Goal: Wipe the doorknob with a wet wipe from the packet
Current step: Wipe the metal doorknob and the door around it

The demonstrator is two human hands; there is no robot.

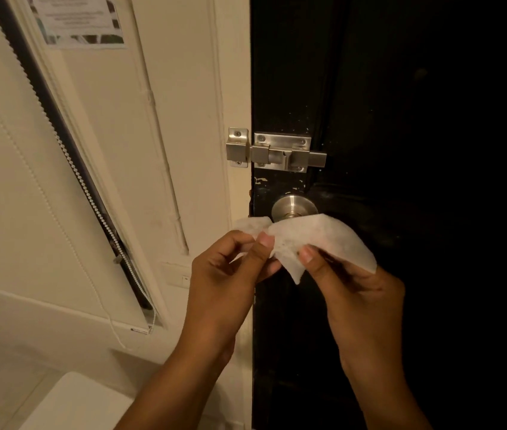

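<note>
Fingers of left hand (227, 268) and right hand (351, 283) pinch the wet wipe (317, 240) just below the steel doorknob (294, 207), probably spreading it to cover the knob.

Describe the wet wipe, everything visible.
The wet wipe is a thin white sheet, soft, slightly translucent and creased, partly unfolded. The left hand pinches its left end, the right hand its lower middle. It is held in front of the doorknob, covering the knob's lower edge; contact unclear.
</note>
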